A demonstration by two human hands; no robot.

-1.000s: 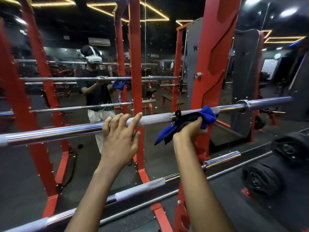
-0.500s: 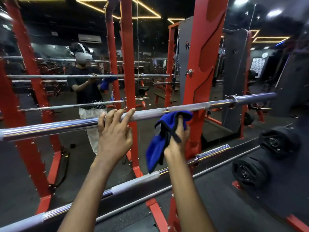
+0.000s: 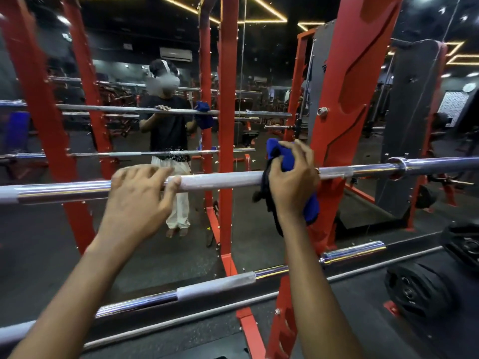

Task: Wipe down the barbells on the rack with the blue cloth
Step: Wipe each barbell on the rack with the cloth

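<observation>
A chrome barbell (image 3: 220, 180) runs across the middle of the head view, resting on the red rack (image 3: 347, 107). My left hand (image 3: 140, 195) lies over the bar left of centre, fingers curled over its top. My right hand (image 3: 293, 177) grips the blue cloth (image 3: 281, 154) and holds it wrapped round the bar just left of the red upright. Part of the cloth hangs below my right wrist. A second barbell (image 3: 217, 287) lies lower down on the rack, under both forearms.
A mirror wall behind the rack reflects a person, the bars and the red uprights (image 3: 228, 125). Black weight plates (image 3: 417, 291) stand on the floor at lower right. The red rack foot (image 3: 248, 325) sits between my forearms.
My right hand has lifted the cloth from below the upper bar onto it and closed round the bar. The left hand has stayed on the bar. The camera has moved closer.
</observation>
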